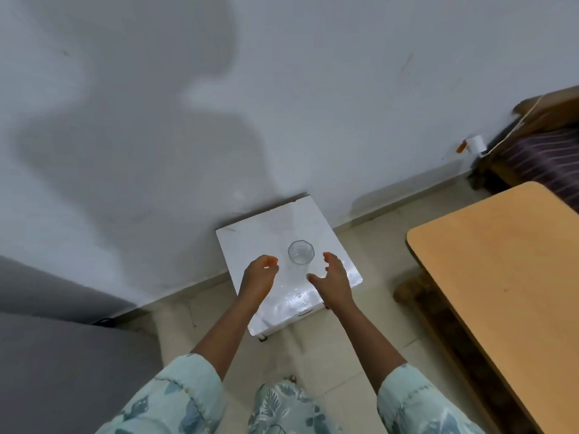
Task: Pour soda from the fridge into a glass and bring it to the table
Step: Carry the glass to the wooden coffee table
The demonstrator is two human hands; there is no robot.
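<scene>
A clear faceted glass (300, 252) stands upright on a small white square stand (257, 236) against the wall. It looks empty, with no dark liquid in it. My left hand (258, 275) hovers just left of the glass, fingers curled and apart, holding nothing. My right hand (333, 277) is just right of the glass, fingers spread, also holding nothing. Neither hand touches the glass. No soda bottle or can shows in the head view.
A light wooden table (501, 277) fills the right side, with a dark bench or frame beneath its edge. A grey appliance top (62, 355) sits at the lower left. A striped bed (548, 161) is at the far right. Tiled floor lies between them.
</scene>
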